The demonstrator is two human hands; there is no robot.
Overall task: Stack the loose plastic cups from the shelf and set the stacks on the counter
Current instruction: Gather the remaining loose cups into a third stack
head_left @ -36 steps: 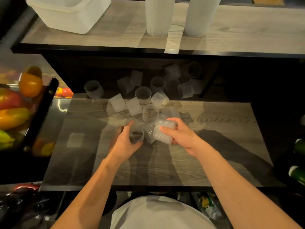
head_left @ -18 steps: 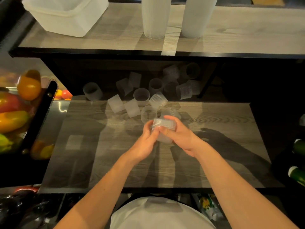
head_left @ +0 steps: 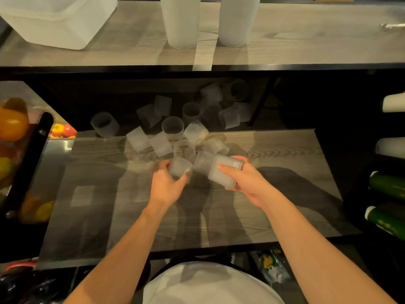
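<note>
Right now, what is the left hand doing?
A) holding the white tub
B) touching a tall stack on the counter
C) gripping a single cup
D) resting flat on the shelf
C: the left hand curls round a single cup, while the right hand holds the short stack.

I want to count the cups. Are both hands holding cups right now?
Yes, the left hand grips a single plastic cup and the right hand grips a short stack of ribbed cups.
</note>
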